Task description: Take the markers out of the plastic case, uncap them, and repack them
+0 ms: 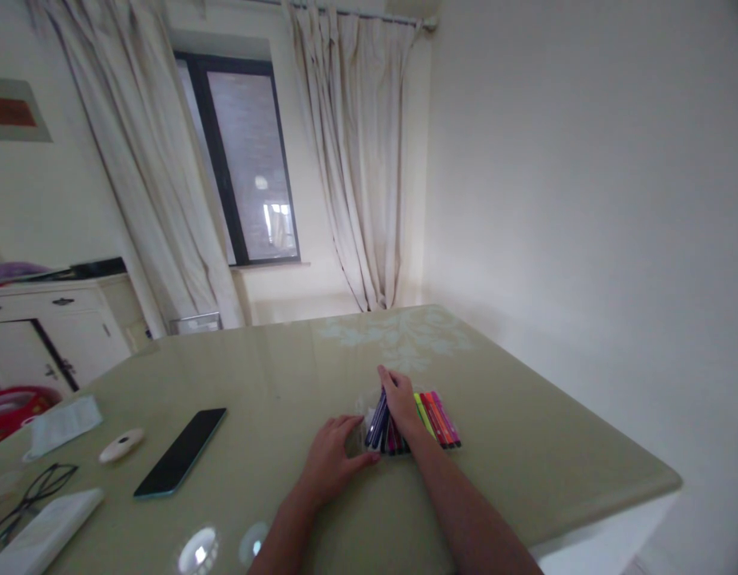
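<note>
A clear plastic case lies on the table with several coloured felt-tip markers in a row. Yellow, green, red, orange and purple markers show on its right side, and dark ones on its left. My right hand reaches over the case, fingers closed at the upper end of a dark blue marker; the hand hides the middle of the row. My left hand grips the case's near left corner, thumb along the front edge and forefinger at the left side.
A black-screened phone, an oval white object, a face mask, glasses and a white box-like object lie to the left on the table. A wall runs along the right side.
</note>
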Tool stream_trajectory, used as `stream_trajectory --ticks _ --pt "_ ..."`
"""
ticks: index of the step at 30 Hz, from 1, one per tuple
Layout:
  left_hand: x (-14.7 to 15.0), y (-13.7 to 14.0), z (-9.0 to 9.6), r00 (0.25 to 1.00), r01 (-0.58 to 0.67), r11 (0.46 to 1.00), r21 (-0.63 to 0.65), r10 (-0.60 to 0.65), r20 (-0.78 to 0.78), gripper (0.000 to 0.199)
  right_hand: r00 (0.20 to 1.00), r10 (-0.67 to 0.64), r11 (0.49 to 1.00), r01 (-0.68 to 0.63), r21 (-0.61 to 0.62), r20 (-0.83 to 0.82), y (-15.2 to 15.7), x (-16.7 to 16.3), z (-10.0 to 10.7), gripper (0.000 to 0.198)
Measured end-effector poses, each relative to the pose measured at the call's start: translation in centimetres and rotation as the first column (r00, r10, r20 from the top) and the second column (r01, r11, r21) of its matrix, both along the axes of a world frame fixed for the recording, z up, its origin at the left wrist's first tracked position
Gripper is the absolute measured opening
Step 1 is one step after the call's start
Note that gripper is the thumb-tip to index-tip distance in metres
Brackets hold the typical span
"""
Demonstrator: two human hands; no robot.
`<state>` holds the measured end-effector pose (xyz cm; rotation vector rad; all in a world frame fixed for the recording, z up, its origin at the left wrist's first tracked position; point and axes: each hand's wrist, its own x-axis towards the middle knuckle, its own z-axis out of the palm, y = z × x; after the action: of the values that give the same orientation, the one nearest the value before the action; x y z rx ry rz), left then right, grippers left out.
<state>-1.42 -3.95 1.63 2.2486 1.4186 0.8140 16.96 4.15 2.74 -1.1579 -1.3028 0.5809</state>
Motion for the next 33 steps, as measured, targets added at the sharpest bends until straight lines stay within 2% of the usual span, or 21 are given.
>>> stream_trajectory --ticks 5,7,10,12,14,18,20,22,25,27,29,31,33 --pt "0.1 -0.1 0.2 1.000 0.005 1.000 -0.002 -0.005 0.004 0.066 0.984 -0.157 0.987 0.154 -0.041 -0.081 -0.1 0.3 -0.1 0.053" --pt "0.2 -0.1 0.1 1.000 0.002 1.000 -0.005 -0.002 0.014 0.066 0.981 -0.192 0.981 0.190 -0.041 -0.043 -0.3 0.2 0.0 0.054" --pt "0.3 0.1 -0.1 0.996 -0.056 0.998 0.020 0.054 0.070 0.074 0.984 -0.171 0.985 0.172 -0.004 0.046 -0.7 -0.3 0.4 0.054" --pt "0.2 0.2 -0.1 0.986 -0.128 0.990 0.051 0.122 0.112 0.076 0.988 -0.122 0.992 0.119 0.029 0.091 -1.1 -0.7 0.7 0.053" --pt "0.1 0.2 0.1 0.980 -0.185 0.979 0.091 0.176 0.093 0.065 0.991 -0.039 0.998 0.031 0.058 0.127 -1.6 -1.2 0.8 0.052" --pt "0.4 0.0 0.9 0.959 -0.192 0.969 0.154 0.219 -0.182 0.041 0.964 0.197 0.979 -0.204 0.025 0.180 -3.0 -2.8 0.7 0.046" --pt "0.6 -0.2 1.1 0.928 -0.208 0.969 0.130 0.238 -0.288 0.039 0.939 0.296 0.954 -0.299 -0.006 0.174 -3.4 -3.4 0.7 0.045" --pt "0.5 -0.2 1.2 0.902 -0.272 0.957 0.097 0.289 -0.322 0.039 0.938 0.319 0.946 -0.324 0.014 0.137 -3.5 -3.5 0.9 0.046" --pt "-0.5 -0.1 1.2 0.830 -0.436 0.897 0.075 0.433 -0.352 0.036 0.987 0.155 0.986 -0.157 0.062 0.042 -2.7 -2.1 1.5 0.050" --pt "-1.5 -0.1 1.3 0.764 -0.532 0.843 0.083 0.520 -0.381 0.034 0.994 -0.039 0.999 0.036 0.037 0.097 -2.0 -0.4 1.8 0.050" --pt "-2.3 -0.2 1.5 0.709 -0.588 0.801 0.111 0.577 -0.406 0.031 0.940 -0.158 0.985 0.171 -0.017 0.302 -1.5 1.3 1.8 0.049" --pt "-2.7 -0.3 1.5 0.667 -0.618 0.772 0.149 0.615 -0.420 0.029 0.830 -0.143 0.973 0.219 -0.079 0.539 -1.3 2.3 1.6 0.050" --pt "-2.7 -0.4 1.6 0.644 -0.629 0.757 0.178 0.635 -0.427 0.034 0.725 -0.077 0.969 0.216 -0.119 0.684 -1.5 2.4 1.3 0.050"
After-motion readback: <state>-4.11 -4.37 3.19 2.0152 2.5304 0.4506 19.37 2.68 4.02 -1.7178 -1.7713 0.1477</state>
